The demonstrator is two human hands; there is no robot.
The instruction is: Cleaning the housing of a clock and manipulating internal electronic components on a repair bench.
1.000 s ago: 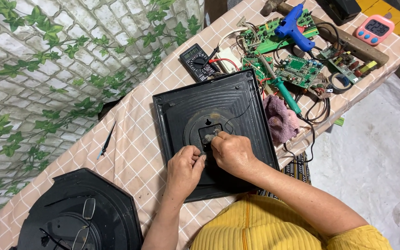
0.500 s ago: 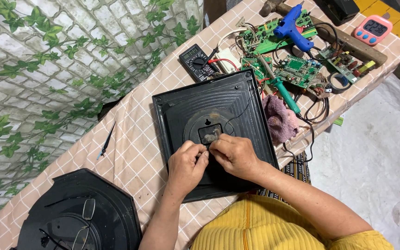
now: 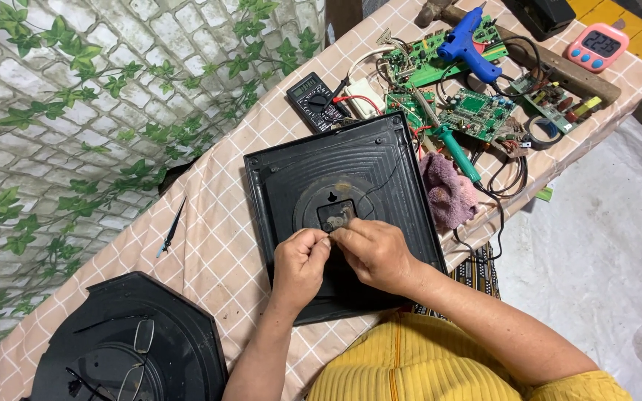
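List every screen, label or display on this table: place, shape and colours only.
Pink rounded digital timer: far right corner of the table, dark rectangular screen with pale digits.
Black handheld multimeter: beyond the black square panel, greyish rectangular screen above a round dial.
No packages or signs show.

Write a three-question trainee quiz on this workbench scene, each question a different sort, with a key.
1. True or false: both hands, left hand and right hand, are over the square black panel.
2. What lies on the octagonal black panel? A) eyeglasses B) a hammer C) a cup
3. Fill in: the glue gun is ____ in colour.

Key: 1 true; 2 A, the eyeglasses; 3 blue.
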